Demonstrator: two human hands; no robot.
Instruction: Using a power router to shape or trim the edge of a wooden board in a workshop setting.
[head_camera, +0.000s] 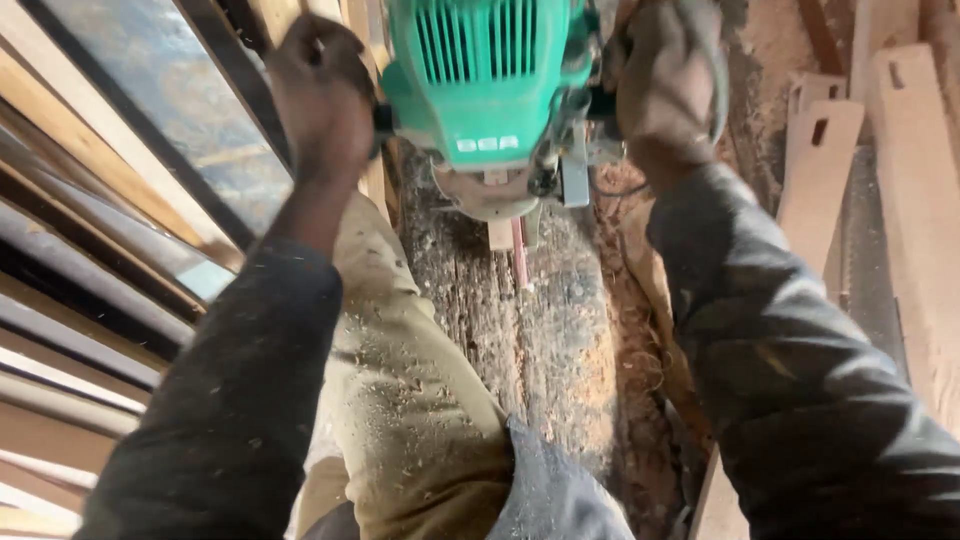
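I've got both hands clamped on the green power tool (490, 90) at top centre: left hand (322, 95) & right hand (665, 85) on side handles. Mid-cut in the timber (520, 330); next needs steady, even pressure along it.

Open room only down the beam (530, 330) at centre frame; green machine (485, 75) blocks the top, slats (90, 200) crowd the left, slotted boards (900, 180) the right.

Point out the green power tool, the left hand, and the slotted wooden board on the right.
Green plastic power tool (485, 70), head view, vented housing.
Left hand (322, 95), head view, back of hand.
Pale slotted wooden board (815, 180), head view, flat face.
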